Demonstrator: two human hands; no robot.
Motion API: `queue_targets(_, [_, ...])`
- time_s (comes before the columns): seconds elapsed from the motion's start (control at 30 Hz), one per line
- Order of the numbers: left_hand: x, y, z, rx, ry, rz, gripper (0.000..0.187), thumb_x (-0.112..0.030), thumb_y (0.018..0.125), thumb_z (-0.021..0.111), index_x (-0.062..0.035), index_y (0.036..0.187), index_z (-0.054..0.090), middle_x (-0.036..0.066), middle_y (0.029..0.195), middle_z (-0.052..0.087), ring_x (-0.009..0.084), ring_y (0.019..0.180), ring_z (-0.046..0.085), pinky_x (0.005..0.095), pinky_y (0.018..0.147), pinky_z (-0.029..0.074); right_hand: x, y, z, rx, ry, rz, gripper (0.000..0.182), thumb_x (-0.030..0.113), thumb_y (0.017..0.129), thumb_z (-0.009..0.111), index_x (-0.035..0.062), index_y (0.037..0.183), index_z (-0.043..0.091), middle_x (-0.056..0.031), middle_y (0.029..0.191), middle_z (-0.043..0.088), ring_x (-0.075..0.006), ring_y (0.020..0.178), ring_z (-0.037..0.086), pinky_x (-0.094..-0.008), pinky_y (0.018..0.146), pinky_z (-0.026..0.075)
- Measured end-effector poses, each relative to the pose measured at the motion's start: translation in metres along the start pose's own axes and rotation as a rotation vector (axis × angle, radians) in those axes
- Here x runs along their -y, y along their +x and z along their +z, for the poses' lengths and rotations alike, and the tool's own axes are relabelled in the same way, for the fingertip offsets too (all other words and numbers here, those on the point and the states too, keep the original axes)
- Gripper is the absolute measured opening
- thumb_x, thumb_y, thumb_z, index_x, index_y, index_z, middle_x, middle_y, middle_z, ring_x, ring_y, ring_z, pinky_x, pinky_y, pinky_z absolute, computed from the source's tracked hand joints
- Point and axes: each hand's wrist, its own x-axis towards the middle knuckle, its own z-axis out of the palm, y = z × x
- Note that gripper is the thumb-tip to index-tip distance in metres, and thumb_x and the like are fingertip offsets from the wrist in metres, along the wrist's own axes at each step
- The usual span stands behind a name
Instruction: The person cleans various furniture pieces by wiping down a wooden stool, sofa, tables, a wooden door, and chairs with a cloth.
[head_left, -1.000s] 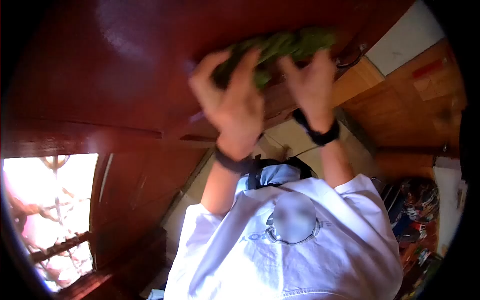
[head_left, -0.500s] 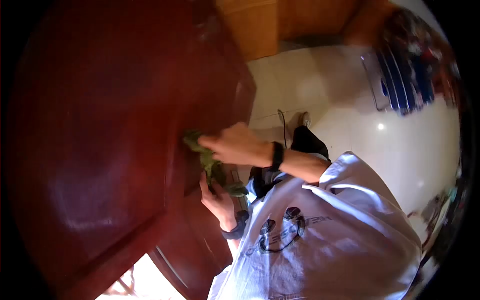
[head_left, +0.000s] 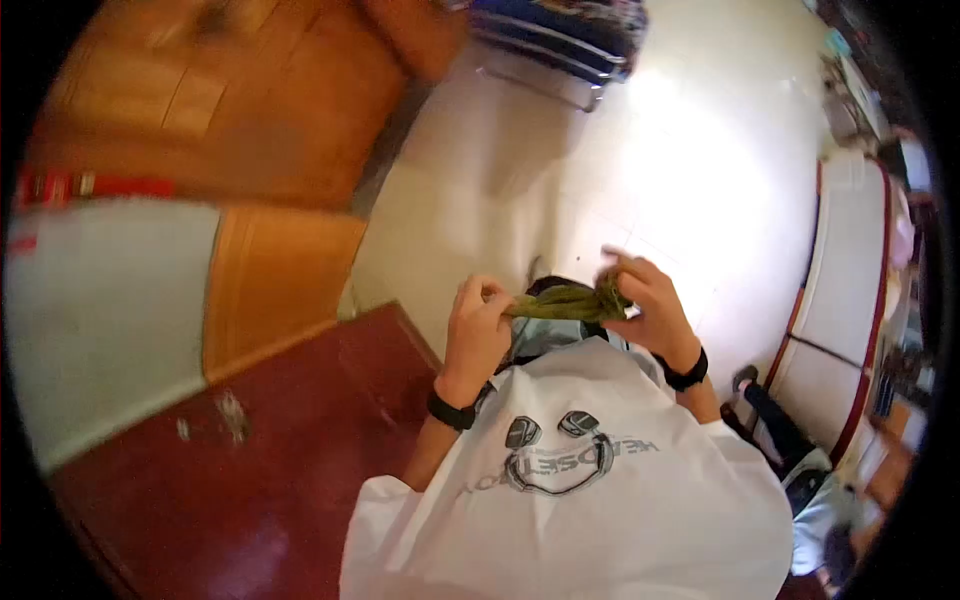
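Observation:
An olive-green cloth [head_left: 560, 303] is stretched between my two hands in front of my white shirt. My left hand [head_left: 475, 330] pinches its narrow end between thumb and fingers. At the other end, my right hand [head_left: 655, 305] is closed around a bunched part, with the index finger raised. Both wrists wear black bands. The cloth is held in the air, apart from the dark red tabletop [head_left: 290, 490] at lower left.
Orange-brown wooden furniture [head_left: 285, 285] and a pale panel [head_left: 110, 310] stand at left. A metal-framed rack with dark blue items [head_left: 560, 40] is at the top. Another person's leg [head_left: 775, 420] shows at right, near a long pale bench-like piece [head_left: 840, 260].
My view has swung away from the dark red furniture. Both hands have moved off its edge with the cloth, which was bunched and now stretches between them.

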Motion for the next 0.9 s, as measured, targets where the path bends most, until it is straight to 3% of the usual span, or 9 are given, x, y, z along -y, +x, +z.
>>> queue_targets(0.13, [-0.033, 0.122, 0.03, 0.178, -0.023, 0.214, 0.027, 0.01, 0.073, 0.059, -0.0029, 0.096, 0.062, 0.015, 0.098, 0.061, 0.0362, 0.097, 0.059, 0.0449, 0.083, 0.048, -0.026, -0.006, -0.047, -0.252, 0.039, 0.284, 0.048, 0.007, 0.055, 0.088, 0.0055, 0.085, 0.05, -0.0131, 0.089, 0.068, -0.0353, 0.074, 0.062, -0.0393, 0.066, 0.052])
queue_targets(0.27, [-0.054, 0.252, 0.064, 0.225, -0.05, 0.344, 0.03, 0.014, 0.071, 0.057, -0.0032, 0.096, 0.06, 0.016, 0.094, 0.062, 0.0387, 0.091, 0.06, 0.0459, 0.079, 0.048, -0.074, 0.014, -0.079, -0.517, 0.093, 0.492, 0.05, 0.01, 0.067, 0.09, 0.0053, 0.092, 0.048, -0.0141, 0.083, 0.065, -0.0294, 0.067, 0.063, -0.0335, 0.062, 0.052])
queue_targets(0.4, [-0.069, 0.346, 0.072, 0.106, 0.06, 0.476, 0.023, 0.011, 0.073, 0.059, -0.004, 0.091, 0.059, 0.013, 0.091, 0.061, 0.0355, 0.086, 0.061, 0.0419, 0.076, 0.048, -0.093, 0.051, -0.109, -0.686, 0.223, 0.641, 0.048, 0.011, 0.072, 0.09, 0.0039, 0.101, 0.052, -0.014, 0.084, 0.066, -0.0261, 0.07, 0.066, -0.0329, 0.065, 0.053])
queue_targets(0.43, [-0.071, 0.374, 0.082, 0.122, 0.05, 0.489, 0.023, 0.011, 0.073, 0.059, -0.004, 0.091, 0.059, 0.013, 0.091, 0.061, 0.0355, 0.086, 0.061, 0.0419, 0.076, 0.048, -0.108, 0.063, -0.125, -0.736, 0.163, 0.655, 0.051, 0.011, 0.073, 0.088, 0.0036, 0.11, 0.054, -0.0141, 0.085, 0.067, -0.0257, 0.071, 0.067, -0.0334, 0.067, 0.054])
queue_targets(0.5, [-0.076, 0.43, 0.089, 0.083, -0.009, 0.335, 0.019, 0.011, 0.073, 0.06, -0.0019, 0.087, 0.06, 0.014, 0.091, 0.06, 0.0351, 0.083, 0.061, 0.0408, 0.073, 0.049, -0.134, 0.085, -0.158, -0.813, 0.086, 0.659, 0.055, 0.01, 0.075, 0.087, 0.0032, 0.119, 0.055, -0.0142, 0.085, 0.068, -0.0253, 0.072, 0.068, -0.0338, 0.068, 0.054])
queue_targets(0.57, [-0.093, 0.487, 0.102, 0.09, -0.119, 0.335, 0.016, 0.011, 0.074, 0.059, 0.0003, 0.085, 0.061, 0.015, 0.089, 0.06, 0.035, 0.08, 0.062, 0.0404, 0.07, 0.05, -0.159, 0.097, -0.195, -0.703, 0.155, 0.848, 0.063, 0.011, 0.079, 0.084, 0.0068, 0.134, 0.053, -0.0162, 0.087, 0.07, -0.0277, 0.076, 0.069, -0.0339, 0.07, 0.055])
queue_targets(0.7, [-0.141, 0.568, 0.141, 0.231, -0.272, 0.493, 0.014, 0.007, 0.078, 0.054, -0.0004, 0.086, 0.063, 0.017, 0.083, 0.061, 0.0353, 0.076, 0.062, 0.0406, 0.068, 0.051, -0.23, 0.107, -0.227, -0.642, -0.171, 0.849, 0.039, 0.012, 0.085, 0.076, 0.0043, 0.121, 0.063, -0.0164, 0.086, 0.069, -0.0374, 0.078, 0.067, -0.0382, 0.072, 0.054])
queue_targets(0.73, [-0.161, 0.586, 0.15, 0.347, -0.307, 0.556, 0.01, 0.005, 0.079, 0.054, 0.0002, 0.084, 0.06, 0.017, 0.082, 0.061, 0.0357, 0.074, 0.061, 0.0401, 0.066, 0.05, -0.24, 0.113, -0.238, -0.631, -0.08, 0.953, 0.031, 0.009, 0.085, 0.073, 0.0027, 0.113, 0.064, -0.0156, 0.092, 0.069, -0.0383, 0.081, 0.066, -0.04, 0.074, 0.054])
queue_targets(0.9, [-0.247, 0.666, 0.212, 0.605, -0.379, 0.683, 0.005, -0.003, 0.081, 0.054, -0.0015, 0.082, 0.059, 0.019, 0.078, 0.061, 0.0379, 0.067, 0.06, 0.0412, 0.061, 0.048, -0.336, 0.13, -0.297, -0.577, -0.04, 1.009, 0.037, 0.007, 0.081, 0.075, 0.0029, 0.115, 0.061, -0.0183, 0.121, 0.062, -0.0367, 0.099, 0.064, -0.0381, 0.082, 0.053])
